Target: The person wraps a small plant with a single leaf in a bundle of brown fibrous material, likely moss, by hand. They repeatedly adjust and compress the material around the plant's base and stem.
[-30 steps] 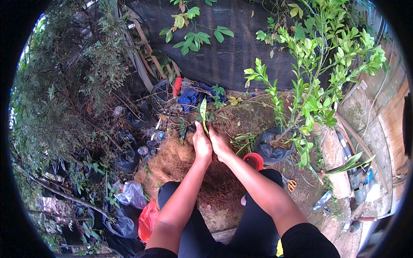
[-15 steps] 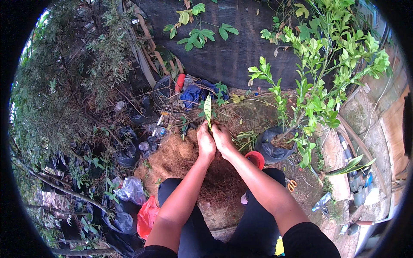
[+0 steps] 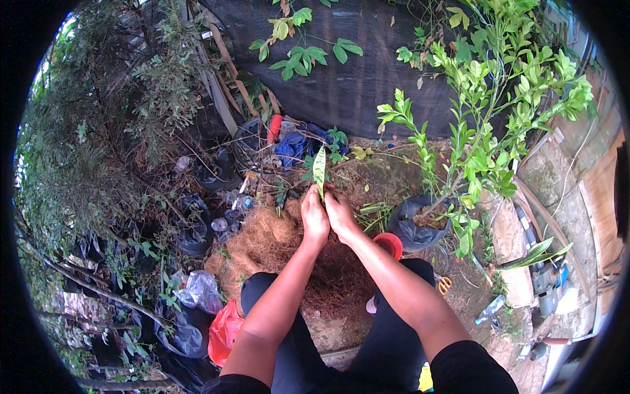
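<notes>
An upright variegated snake plant leaf (image 3: 319,167), green with pale edges, rises between my two hands. My left hand (image 3: 314,220) and my right hand (image 3: 338,213) come together around its base, closed from either side; the fingertips and the leaf's lower end are hidden. Just left of my left hand lies a heap of brown coconut fibre (image 3: 259,236). Below the hands, between my knees, dark loose soil (image 3: 338,279) covers the ground. A red pot (image 3: 390,244) stands beside my right forearm, and cut green leaves (image 3: 374,215) lie behind it.
A leafy shrub (image 3: 485,118) grows from a black planting bag (image 3: 413,230) on the right. Orange-handled scissors (image 3: 445,284) lie near my right knee. A red plastic bag (image 3: 224,331) and a clear one (image 3: 201,291) sit by my left leg. Dark sheeting (image 3: 367,85) hangs behind.
The leaf has shifted very slightly to the right and its tip has dropped a little. Both hands remain closed around its base in almost the same place.
</notes>
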`<state>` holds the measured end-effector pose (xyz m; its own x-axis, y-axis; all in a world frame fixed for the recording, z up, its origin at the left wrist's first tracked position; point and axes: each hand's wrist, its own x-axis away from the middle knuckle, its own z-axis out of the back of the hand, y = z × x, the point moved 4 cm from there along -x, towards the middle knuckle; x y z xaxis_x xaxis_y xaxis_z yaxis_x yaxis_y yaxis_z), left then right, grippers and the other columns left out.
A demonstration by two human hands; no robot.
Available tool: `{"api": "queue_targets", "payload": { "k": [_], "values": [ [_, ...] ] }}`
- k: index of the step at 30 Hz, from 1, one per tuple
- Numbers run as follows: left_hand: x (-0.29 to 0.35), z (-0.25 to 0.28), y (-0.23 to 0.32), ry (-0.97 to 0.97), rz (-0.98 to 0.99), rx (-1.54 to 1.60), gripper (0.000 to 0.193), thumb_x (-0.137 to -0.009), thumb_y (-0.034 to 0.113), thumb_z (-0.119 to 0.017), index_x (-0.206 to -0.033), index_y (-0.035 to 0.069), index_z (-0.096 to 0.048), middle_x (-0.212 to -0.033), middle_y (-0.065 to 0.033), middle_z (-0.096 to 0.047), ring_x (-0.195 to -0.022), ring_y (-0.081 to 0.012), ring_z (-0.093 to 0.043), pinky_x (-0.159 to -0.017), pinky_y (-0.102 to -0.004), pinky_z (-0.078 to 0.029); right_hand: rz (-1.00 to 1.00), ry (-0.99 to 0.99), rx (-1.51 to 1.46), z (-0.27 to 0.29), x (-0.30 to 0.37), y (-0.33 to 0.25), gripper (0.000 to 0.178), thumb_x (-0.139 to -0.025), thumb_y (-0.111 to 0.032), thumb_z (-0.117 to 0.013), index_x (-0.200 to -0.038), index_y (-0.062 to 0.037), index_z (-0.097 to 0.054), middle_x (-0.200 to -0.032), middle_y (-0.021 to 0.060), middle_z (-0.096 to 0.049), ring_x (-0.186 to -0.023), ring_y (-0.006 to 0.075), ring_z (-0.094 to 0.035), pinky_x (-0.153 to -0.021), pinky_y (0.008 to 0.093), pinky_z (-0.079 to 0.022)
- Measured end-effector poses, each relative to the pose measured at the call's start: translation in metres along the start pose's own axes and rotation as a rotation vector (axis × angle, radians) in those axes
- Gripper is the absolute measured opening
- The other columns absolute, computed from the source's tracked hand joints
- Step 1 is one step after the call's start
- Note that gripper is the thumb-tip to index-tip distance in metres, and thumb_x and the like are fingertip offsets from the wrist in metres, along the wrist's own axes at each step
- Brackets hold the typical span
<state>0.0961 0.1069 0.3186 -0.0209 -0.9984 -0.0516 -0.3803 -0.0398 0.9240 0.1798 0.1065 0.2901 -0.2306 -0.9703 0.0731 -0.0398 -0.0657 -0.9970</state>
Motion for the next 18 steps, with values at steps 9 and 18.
{"api": "queue_targets", "payload": {
  "k": [9, 18],
  "values": [
    [-0.003, 0.001, 0.002, -0.007, -0.087, 0.005, 0.041, -0.107, 0.022, -0.030, -0.101, 0.001, -0.065, -0.095, -0.0061, -0.064, -0.088, -0.0150, -0.057, -0.084, -0.0297, -0.046, -0.001, -0.031, 0.011, 0.000, 0.000, -0.001, 0.035, -0.097, -0.028, -0.052, -0.109, 0.0000, -0.070, -0.095, 0.0141, -0.073, -0.088, 0.0210, -0.068, -0.077, 0.0363, -0.051],
    [-0.003, 0.002, 0.004, 0.006, -0.091, -0.142, 0.045, -0.107, 0.025, -0.029, -0.099, 0.002, -0.066, -0.088, -0.0044, -0.063, -0.081, -0.0136, -0.055, -0.077, -0.0290, -0.045, -0.012, -0.026, 0.079, 0.002, 0.002, -0.003, 0.037, -0.096, -0.030, -0.054, -0.110, 0.0005, -0.070, -0.095, 0.0154, -0.074, -0.087, 0.0222, -0.069, -0.077, 0.0386, -0.052]
  ]
}}
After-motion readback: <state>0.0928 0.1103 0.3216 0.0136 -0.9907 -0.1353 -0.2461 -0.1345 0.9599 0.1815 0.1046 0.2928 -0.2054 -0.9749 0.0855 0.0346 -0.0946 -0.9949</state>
